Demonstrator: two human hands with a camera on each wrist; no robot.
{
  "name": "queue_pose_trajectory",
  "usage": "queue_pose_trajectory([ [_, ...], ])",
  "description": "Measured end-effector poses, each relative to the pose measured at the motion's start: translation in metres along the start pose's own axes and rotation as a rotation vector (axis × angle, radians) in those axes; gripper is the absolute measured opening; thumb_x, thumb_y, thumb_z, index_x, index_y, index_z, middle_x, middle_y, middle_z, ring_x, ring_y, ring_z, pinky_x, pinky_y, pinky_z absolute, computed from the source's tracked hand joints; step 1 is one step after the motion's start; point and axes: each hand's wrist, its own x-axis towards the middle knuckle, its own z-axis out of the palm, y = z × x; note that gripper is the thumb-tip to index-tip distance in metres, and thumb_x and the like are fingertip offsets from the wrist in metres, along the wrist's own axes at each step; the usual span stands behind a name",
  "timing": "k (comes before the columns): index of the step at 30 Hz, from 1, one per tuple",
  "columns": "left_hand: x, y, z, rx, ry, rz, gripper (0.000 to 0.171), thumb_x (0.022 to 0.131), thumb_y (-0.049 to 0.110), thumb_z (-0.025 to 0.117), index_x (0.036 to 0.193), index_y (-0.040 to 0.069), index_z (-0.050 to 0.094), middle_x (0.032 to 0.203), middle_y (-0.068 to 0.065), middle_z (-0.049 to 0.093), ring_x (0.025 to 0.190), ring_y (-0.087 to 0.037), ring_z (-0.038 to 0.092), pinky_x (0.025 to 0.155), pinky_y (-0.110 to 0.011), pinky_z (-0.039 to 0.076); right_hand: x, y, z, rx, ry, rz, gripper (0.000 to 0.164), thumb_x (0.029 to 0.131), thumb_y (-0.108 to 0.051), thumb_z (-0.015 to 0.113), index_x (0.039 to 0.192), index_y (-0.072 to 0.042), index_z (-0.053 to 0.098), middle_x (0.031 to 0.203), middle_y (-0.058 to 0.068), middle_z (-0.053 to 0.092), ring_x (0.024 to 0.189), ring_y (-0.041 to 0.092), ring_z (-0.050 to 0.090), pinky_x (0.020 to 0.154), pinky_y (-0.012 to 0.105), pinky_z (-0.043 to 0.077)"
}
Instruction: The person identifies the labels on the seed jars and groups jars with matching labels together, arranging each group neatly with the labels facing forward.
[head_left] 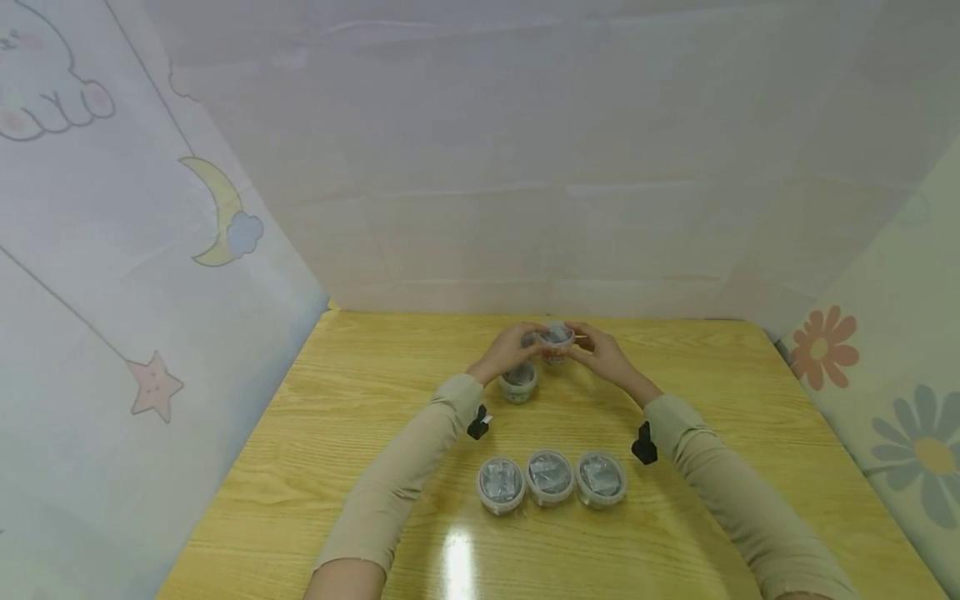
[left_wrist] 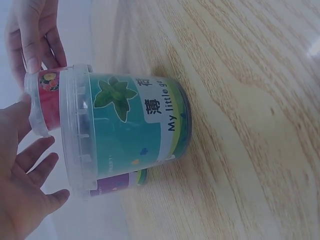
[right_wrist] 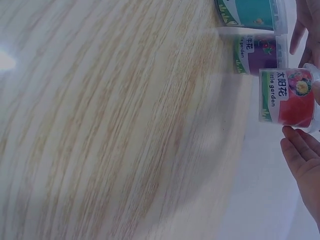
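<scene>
Near the table's back edge, a clear plastic tub with a red label (right_wrist: 295, 107) and translucent lid is held between both hands. My left hand (head_left: 513, 346) grips it from the left, fingers at the lid rim. From the other side my right hand (head_left: 603, 354) holds it, fingertips against the lid and side. Just in front and left stands a teal-labelled tub (left_wrist: 120, 115) with a leaf picture. A purple-labelled tub (right_wrist: 260, 52) stands behind the teal one, partly hidden by my left hand in the head view.
Three lidded tubs stand in a row nearer the front: a left one (head_left: 501, 483), a middle one (head_left: 550, 477) and a right one (head_left: 601, 478). Pale printed backdrops (head_left: 495, 167) enclose the wooden table (head_left: 337, 450) at the back and sides.
</scene>
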Motion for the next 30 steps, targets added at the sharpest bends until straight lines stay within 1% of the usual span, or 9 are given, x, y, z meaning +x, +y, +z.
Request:
queue_pose_trajectory([
  [4,0.001,-0.002,0.000,-0.036,-0.016,0.018,0.038,0.099,0.030,0.044,0.131,0.012,0.053,0.130,-0.004,0.055,0.116,-0.021,0.054,0.098,-0.034,0.044,-0.003,-0.013,-0.002,0.050,0.001,-0.012,0.055,0.090,-0.008,0.061,0.137,0.007,0.037,0.134,0.032,0.042,0.114,0.048,0.049,0.094,0.060,0.041],
  [7,0.002,-0.004,-0.001,-0.084,-0.031,0.023,0.040,0.101,0.033,0.037,0.131,0.012,0.053,0.115,-0.012,0.062,0.096,-0.026,0.061,0.084,-0.033,0.050,-0.003,-0.009,-0.002,0.040,-0.001,-0.022,0.055,0.090,-0.010,0.060,0.138,0.007,0.037,0.135,0.032,0.041,0.114,0.048,0.048,0.094,0.060,0.041],
  [9,0.002,-0.005,-0.001,-0.111,-0.035,0.027,0.041,0.102,0.034,0.033,0.129,0.011,0.054,0.103,-0.018,0.064,0.084,-0.029,0.061,0.074,-0.032,0.049,-0.002,-0.001,0.000,0.028,0.002,-0.019,0.056,0.090,-0.014,0.061,0.139,0.003,0.038,0.136,0.029,0.041,0.115,0.046,0.049,0.095,0.058,0.041],
  [11,0.003,-0.006,-0.001,-0.124,-0.040,0.024,0.042,0.102,0.035,0.031,0.128,0.012,0.055,0.093,-0.023,0.063,0.075,-0.027,0.058,0.068,-0.031,0.047,-0.001,0.005,0.001,-0.001,0.002,-0.028,0.056,0.091,-0.017,0.060,0.139,0.002,0.037,0.136,0.028,0.042,0.115,0.045,0.050,0.094,0.057,0.043],
  [16,0.004,-0.008,-0.001,-0.126,-0.043,-0.001,0.046,0.102,0.040,0.027,0.128,0.014,0.056,0.087,-0.023,0.061,0.065,-0.018,0.052,0.065,-0.030,0.046,-0.006,-0.017,-0.004,0.047,0.002,-0.025,0.054,0.090,-0.008,0.060,0.136,0.008,0.038,0.133,0.032,0.043,0.113,0.047,0.050,0.094,0.059,0.042],
  [18,0.003,-0.008,-0.001,-0.132,-0.046,-0.007,0.048,0.102,0.042,0.024,0.130,0.016,0.054,0.088,-0.020,0.062,0.068,-0.019,0.054,0.069,-0.031,0.048,-0.008,-0.021,-0.004,0.066,0.001,-0.016,0.054,0.089,-0.005,0.060,0.136,0.010,0.037,0.133,0.033,0.042,0.113,0.048,0.050,0.094,0.059,0.041],
  [21,0.003,-0.010,0.000,-0.135,-0.045,-0.008,0.050,0.102,0.044,0.022,0.132,0.018,0.053,0.105,-0.011,0.064,0.088,-0.020,0.060,0.084,-0.033,0.049,-0.005,-0.010,-0.001,0.037,0.005,-0.011,0.055,0.090,-0.008,0.060,0.137,0.007,0.037,0.134,0.031,0.042,0.114,0.047,0.050,0.094,0.058,0.043],
  [25,0.003,-0.012,0.000,-0.124,-0.039,0.001,0.052,0.101,0.045,0.021,0.132,0.018,0.053,0.126,-0.002,0.057,0.116,-0.018,0.053,0.100,-0.036,0.043,-0.002,0.006,0.002,0.041,0.013,-0.010,0.057,0.089,-0.013,0.062,0.139,0.001,0.038,0.136,0.027,0.043,0.114,0.045,0.051,0.093,0.058,0.043],
  [30,0.002,-0.012,0.000,-0.105,-0.043,0.020,0.052,0.102,0.044,0.021,0.132,0.016,0.052,0.129,-0.004,0.056,0.119,-0.018,0.051,0.102,-0.037,0.041,-0.003,0.009,0.001,0.031,0.009,-0.034,0.057,0.089,-0.015,0.062,0.139,-0.001,0.039,0.135,0.026,0.044,0.113,0.044,0.052,0.093,0.055,0.045],
])
